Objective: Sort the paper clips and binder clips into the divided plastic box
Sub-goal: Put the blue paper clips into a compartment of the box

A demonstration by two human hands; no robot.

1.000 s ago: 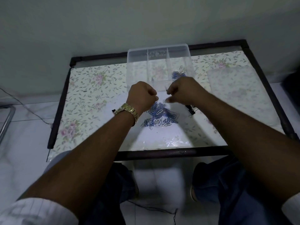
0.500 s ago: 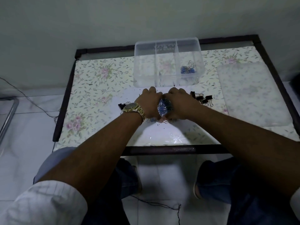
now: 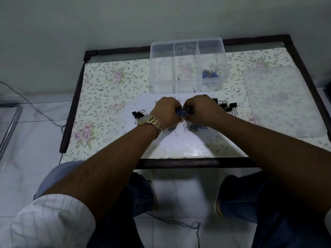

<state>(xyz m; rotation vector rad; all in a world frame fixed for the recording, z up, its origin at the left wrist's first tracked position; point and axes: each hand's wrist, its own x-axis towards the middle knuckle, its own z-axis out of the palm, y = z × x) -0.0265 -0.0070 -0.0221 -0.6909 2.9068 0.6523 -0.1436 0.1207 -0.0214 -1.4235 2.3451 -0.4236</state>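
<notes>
Since half a second ago both hands have stayed pressed together over the pile, the bundle now showing more between them. Left hand (image 3: 167, 111) and right hand (image 3: 202, 110) curl their fingers round a bunch of blue paper clips (image 3: 182, 112), its long axis lying left to right. Loose paper clips (image 3: 194, 127) lie on the tabletop (image 3: 100, 97) beneath the wrists. Black binder clips sit just left (image 3: 138, 114) and right (image 3: 226, 106) of the hands. Beyond, the divided plastic box (image 3: 188, 67) stands lengthwise left to right, a few clips (image 3: 210, 72) in its right compartment, a grey wall (image 3: 125, 20) behind
</notes>
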